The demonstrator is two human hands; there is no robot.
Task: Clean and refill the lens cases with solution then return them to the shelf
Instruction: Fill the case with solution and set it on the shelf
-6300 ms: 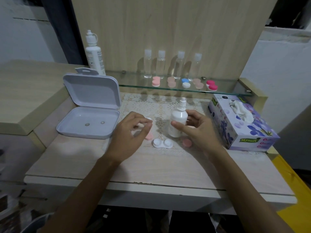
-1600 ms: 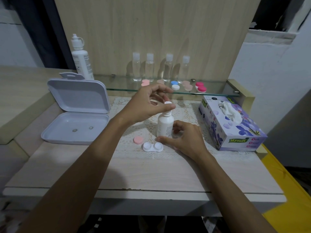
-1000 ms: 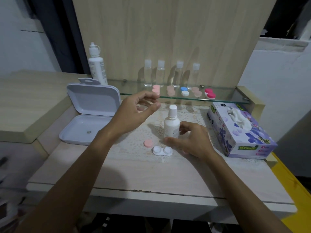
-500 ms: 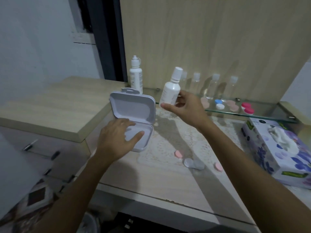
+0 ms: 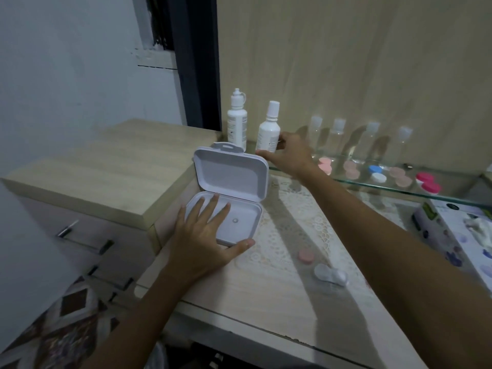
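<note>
My right hand [image 5: 288,153] grips a white solution bottle [image 5: 268,131] that stands at the left end of the glass shelf [image 5: 452,195], next to a second white bottle [image 5: 236,121]. Fingers spread, my left hand [image 5: 205,235] rests flat on the base of an open white box [image 5: 247,225] on the table. A white lens case [image 5: 331,276] lies open on the lace mat, with a pink cap [image 5: 306,255] beside it. Several coloured lens cases, among them a blue and white one [image 5: 376,173] and a red one [image 5: 428,182], sit on the shelf.
Several small clear bottles [image 5: 336,137] line the back of the shelf. A tissue box [image 5: 458,235] stands at the right of the table. To the left, a wooden cabinet top [image 5: 106,169] sits above drawers with metal handles [image 5: 80,235].
My right hand carried the solution bottle up from the table and set it on the shelf beside the other bottle. My left hand moved left onto the open white box.
</note>
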